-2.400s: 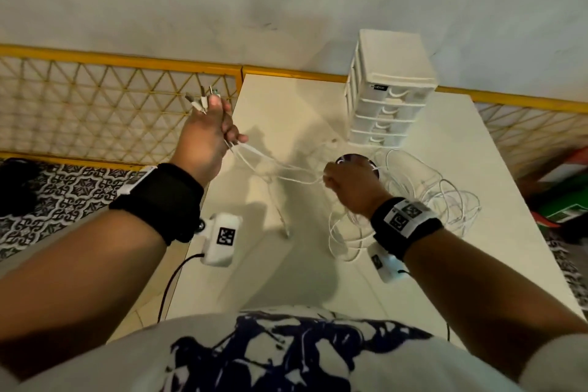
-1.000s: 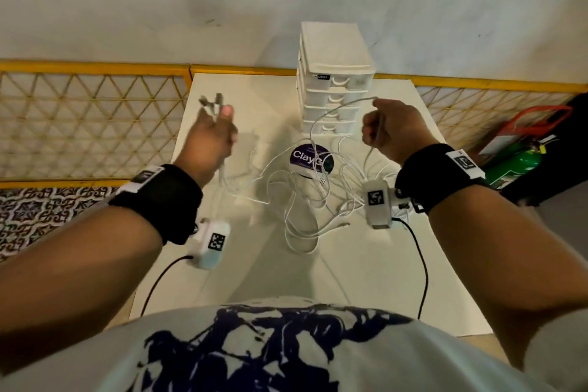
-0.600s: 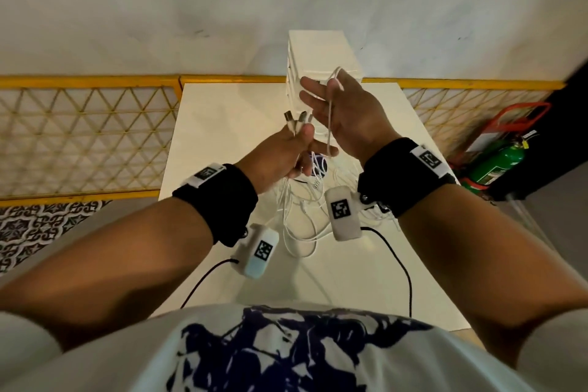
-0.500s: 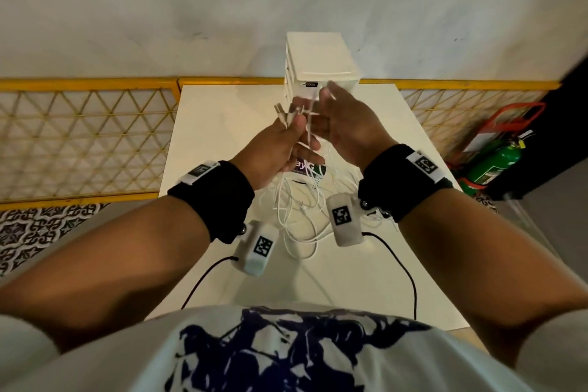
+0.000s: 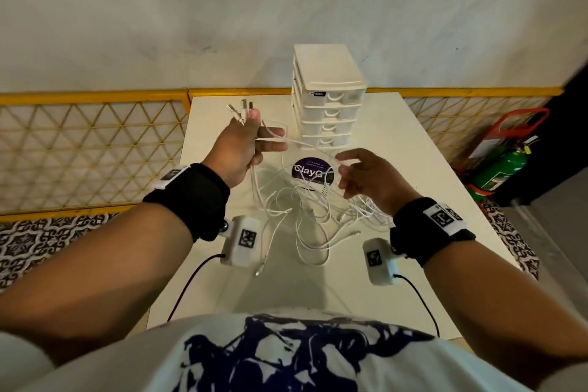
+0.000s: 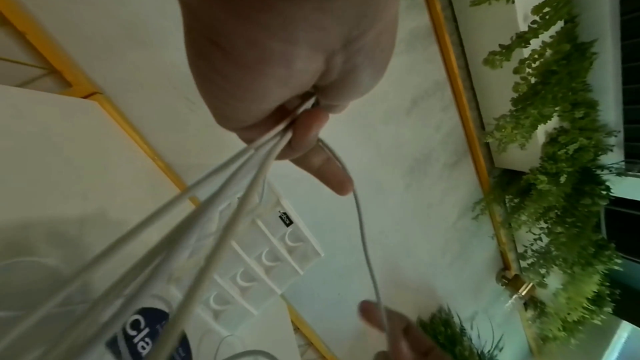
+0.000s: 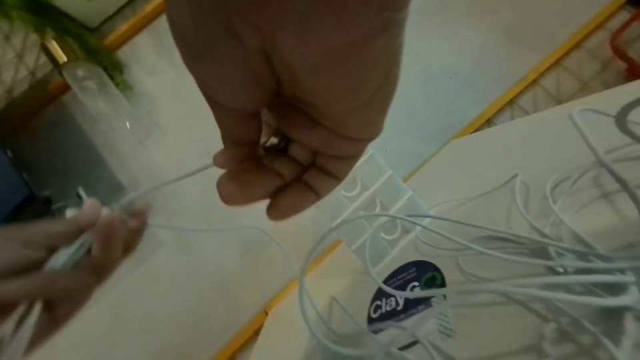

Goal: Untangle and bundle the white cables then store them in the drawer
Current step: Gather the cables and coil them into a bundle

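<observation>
My left hand [image 5: 264,127] is raised over the table and grips several white cable ends [image 5: 241,108] between thumb and fingers, with the connectors sticking up past the thumb. The strands [image 6: 225,188] fall from it to the tangled white cables [image 5: 302,210] on the table. My right hand [image 5: 345,172] hovers lower and to the right, its fingers curled on one thin cable [image 6: 363,242] that runs across to the left hand. The white drawer unit [image 5: 327,111] stands behind both hands with all its drawers closed.
A round purple sticker [image 5: 313,170] lies under the tangle on the white table [image 5: 413,153]. A yellow mesh railing [image 5: 79,149] borders the left and back. A green fire extinguisher [image 5: 496,175] stands beyond the right edge. Plants [image 6: 554,147] hang on the wall.
Half a second ago both hands met in front of the drawer unit. They have moved apart: the right hand dropped down and right along one cable, while the left keeps the cable ends.
</observation>
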`<action>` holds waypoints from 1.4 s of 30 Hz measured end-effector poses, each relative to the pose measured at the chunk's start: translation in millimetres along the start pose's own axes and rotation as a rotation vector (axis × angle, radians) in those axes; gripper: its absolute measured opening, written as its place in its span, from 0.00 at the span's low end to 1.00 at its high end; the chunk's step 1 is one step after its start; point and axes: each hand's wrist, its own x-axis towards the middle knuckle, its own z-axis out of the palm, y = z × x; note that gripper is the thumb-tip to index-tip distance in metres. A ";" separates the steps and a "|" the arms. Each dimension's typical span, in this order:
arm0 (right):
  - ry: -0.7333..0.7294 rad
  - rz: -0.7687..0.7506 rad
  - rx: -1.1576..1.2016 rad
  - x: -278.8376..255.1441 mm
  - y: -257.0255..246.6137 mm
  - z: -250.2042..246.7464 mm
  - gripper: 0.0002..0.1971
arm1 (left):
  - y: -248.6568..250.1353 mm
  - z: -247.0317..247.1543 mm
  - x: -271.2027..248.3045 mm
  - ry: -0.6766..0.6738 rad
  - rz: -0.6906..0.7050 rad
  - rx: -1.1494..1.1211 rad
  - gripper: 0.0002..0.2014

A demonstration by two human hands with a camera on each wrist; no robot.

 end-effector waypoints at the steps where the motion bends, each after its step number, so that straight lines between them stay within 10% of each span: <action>1: 0.065 -0.025 0.053 -1.4 -5.5 -0.3 0.07 | -1.7 -3.3 0.3 0.009 -0.026 0.031 0.17; 5: 0.228 -0.180 0.227 -5.2 -25.8 -6.2 0.03 | -2.5 -13.5 -0.7 0.067 -0.045 0.054 0.15; 18: -0.082 -0.283 -0.017 -16.8 -66.0 53.4 0.09 | 4.4 15.1 -32.5 -0.270 0.075 0.040 0.13; 33: 0.134 -0.350 -0.180 -8.3 -78.4 52.4 0.17 | 5.6 42.1 -47.7 -0.290 -0.080 -0.089 0.12; 42: -0.245 -0.389 -0.039 -21.9 -90.0 25.9 0.21 | 9.3 82.9 -50.4 -0.282 -0.064 -0.029 0.12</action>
